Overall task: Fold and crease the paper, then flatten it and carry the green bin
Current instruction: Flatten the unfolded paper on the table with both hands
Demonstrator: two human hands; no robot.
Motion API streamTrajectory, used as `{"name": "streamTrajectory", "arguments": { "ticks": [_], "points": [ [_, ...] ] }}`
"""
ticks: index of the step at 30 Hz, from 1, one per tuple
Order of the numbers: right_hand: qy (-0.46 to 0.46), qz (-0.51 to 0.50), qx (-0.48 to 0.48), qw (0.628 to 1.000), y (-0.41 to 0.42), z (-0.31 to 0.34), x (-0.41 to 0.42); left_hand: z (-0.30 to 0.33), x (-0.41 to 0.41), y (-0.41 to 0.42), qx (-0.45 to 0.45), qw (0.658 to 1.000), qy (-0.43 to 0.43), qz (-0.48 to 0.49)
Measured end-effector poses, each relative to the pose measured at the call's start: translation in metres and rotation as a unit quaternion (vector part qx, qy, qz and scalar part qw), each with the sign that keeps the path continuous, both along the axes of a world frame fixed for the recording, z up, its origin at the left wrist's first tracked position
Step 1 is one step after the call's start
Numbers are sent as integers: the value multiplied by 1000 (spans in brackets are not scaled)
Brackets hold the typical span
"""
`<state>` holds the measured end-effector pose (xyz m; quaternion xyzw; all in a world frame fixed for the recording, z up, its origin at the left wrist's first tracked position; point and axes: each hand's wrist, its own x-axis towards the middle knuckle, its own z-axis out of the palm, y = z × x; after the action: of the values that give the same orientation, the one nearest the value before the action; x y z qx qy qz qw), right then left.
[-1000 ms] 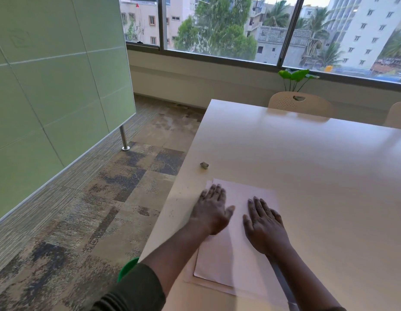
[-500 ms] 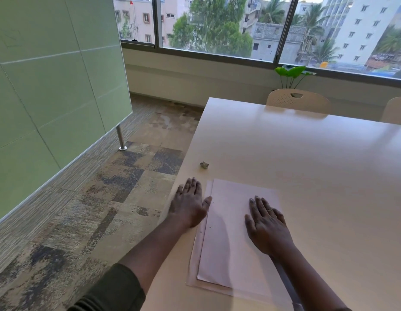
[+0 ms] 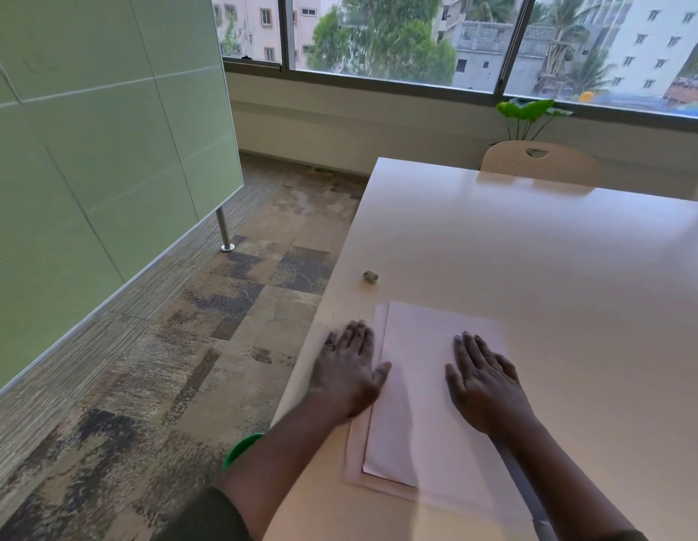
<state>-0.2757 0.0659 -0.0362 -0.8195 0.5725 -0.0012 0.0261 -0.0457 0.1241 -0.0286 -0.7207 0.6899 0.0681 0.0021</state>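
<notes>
No legible text, label, brand, number or sign found. The paper (image 3: 429, 388) shows a blank face; faint marks on the green wall panel (image 3: 85, 150) are too indistinct to read.

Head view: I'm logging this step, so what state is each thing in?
paper: folded, flat on the table
left hand: open, flat at the paper's left edge
right hand: open, palm down on the paper
green bin: below the table edge, mostly hidden
chair: pushed up to the table
</notes>
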Motion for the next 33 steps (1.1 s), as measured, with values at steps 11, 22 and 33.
{"name": "streamTrajectory", "arguments": {
  "ticks": [11, 22, 33],
  "points": [
    [-28, 8, -16, 999, 4, 4, 21, 11, -36, -4, -40, 996, 59, -44],
    [-35, 15, 21, 999, 8, 5, 23, 5, 4, -2, -16, 998, 0, 61],
    [-29, -94, -49, 994, 6, 5, -3, 5, -4, -5, -110, 992, 55, 7]
  ]
}}
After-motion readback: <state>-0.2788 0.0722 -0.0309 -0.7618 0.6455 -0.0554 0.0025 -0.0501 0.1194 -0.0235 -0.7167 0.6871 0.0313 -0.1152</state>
